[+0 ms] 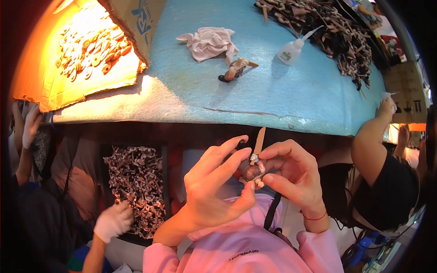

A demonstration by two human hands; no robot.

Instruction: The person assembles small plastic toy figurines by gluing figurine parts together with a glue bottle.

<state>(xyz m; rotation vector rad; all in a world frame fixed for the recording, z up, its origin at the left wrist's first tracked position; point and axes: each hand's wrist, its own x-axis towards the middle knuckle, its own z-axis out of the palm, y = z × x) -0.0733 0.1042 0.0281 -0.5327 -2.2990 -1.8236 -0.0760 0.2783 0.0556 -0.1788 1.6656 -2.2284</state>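
Observation:
Just in front of the table edge, a small brown and white painted figurine (253, 172) is held between both my hands. A flat tan stick (259, 142) rises from its top, beside a small whitish piece. My left hand (211, 182) has its fingers closed round the figurine's left side, near a dark rounded part. From the right, my right hand (293, 175) pinches it with thumb and fingertips. A similar figurine (236, 69) with a black end lies on the table beyond. Fingers partly hide the held one's details.
On the blue-covered table (182, 98) lie a crumpled pink cloth (211, 44), a white squeeze bottle (291, 51) and a dark heap of parts (325, 34). A lit cardboard box (50, 93) holds round pieces. A person's white-gloved hand (114, 221) reaches into a bin (136, 191); another person's arm (373, 127) is right.

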